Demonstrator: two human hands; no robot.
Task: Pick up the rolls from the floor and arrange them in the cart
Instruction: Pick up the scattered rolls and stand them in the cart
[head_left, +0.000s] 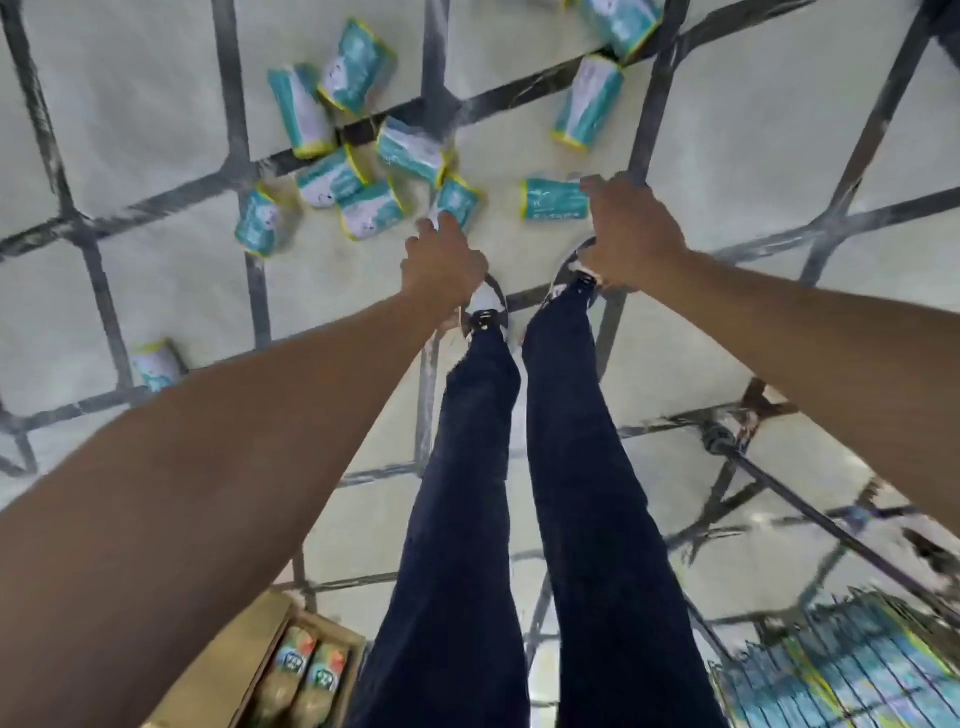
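Note:
Several teal-and-white wrapped rolls with yellow ends lie scattered on the pale tiled floor, most in a cluster (358, 171). Both my arms reach down past my legs. The fingertips of my left hand (444, 257) touch the nearest roll of the cluster (460, 197). My right hand (631, 228) is spread at the right end of a roll lying on its side (550, 199), fingers above it and thumb below. Neither hand has lifted anything. The cart (769, 483) shows at the lower right, with teal packs (841, 670) stacked inside.
One roll (156, 364) lies alone at the left by my forearm. Two more rolls (589, 101) lie at the top right. A cardboard box of bottles (296, 670) stands at the bottom left. My feet (488, 306) stand just behind the hands.

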